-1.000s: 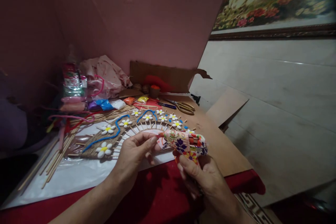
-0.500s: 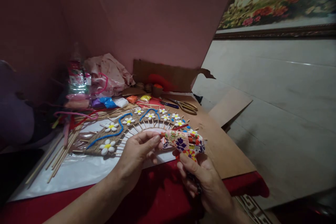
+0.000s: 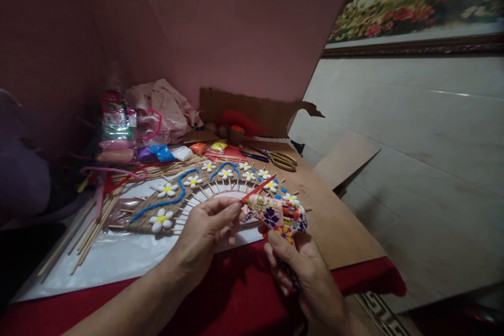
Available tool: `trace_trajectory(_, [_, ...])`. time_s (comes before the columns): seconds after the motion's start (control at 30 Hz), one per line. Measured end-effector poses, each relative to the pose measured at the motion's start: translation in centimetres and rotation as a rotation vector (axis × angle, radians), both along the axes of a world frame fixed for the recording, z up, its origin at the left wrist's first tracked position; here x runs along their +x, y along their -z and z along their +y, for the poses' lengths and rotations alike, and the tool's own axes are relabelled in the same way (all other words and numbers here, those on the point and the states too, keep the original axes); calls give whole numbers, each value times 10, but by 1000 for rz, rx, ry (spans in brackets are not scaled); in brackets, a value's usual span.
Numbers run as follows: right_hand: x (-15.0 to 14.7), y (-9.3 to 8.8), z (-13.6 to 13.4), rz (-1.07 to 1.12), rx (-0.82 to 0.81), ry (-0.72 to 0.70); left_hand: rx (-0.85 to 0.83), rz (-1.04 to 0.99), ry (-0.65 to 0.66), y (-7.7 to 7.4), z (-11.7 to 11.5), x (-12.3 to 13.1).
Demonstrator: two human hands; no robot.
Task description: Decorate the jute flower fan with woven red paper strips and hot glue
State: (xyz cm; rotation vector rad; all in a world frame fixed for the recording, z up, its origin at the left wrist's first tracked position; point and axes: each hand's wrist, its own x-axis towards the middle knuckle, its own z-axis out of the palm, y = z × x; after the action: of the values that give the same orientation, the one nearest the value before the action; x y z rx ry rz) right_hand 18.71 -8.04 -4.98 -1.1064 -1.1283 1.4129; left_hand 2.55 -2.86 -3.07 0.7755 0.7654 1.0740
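Observation:
My right hand [image 3: 305, 268] is wrapped round the grip of a flower-patterned glue gun [image 3: 270, 212], its nozzle pointing left. My left hand [image 3: 218, 220] pinches the end of a thin red strip [image 3: 260, 188] right at the nozzle tip; the strip slants up to the right above the gun. Whether it is paper or a fuzzy stem, I cannot tell. Behind both hands lies a fan-shaped piece wound with twine [image 3: 151, 210] over wooden sticks, bearing white daisies with yellow centres [image 3: 162, 220], blue dots and a wavy blue line [image 3: 165, 202].
Loose wooden sticks [image 3: 92, 231] lie at the left on white sheeting [image 3: 51, 273]. Coloured clay packets [image 3: 161, 153], pliers or scissors with gold handles [image 3: 281, 160], and a torn cardboard strip [image 3: 252, 110] are at the back. Brown board [image 3: 342, 239] covers the right side, over a red cloth [image 3: 236, 294].
The red strip has swung round, now angled steeply up from the nozzle tip instead of lying lower behind the gun. Both hands stay nearly in place.

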Motion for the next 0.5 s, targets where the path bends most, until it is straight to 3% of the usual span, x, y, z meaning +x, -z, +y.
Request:
trace_trajectory(0.27, [-3,1,-2,-140,63,54,16,14,-11,1,0,-1])
trace_trajectory(0.5, [-1,1,-9,-121,65,95,43,13,-17,1,1,-2])
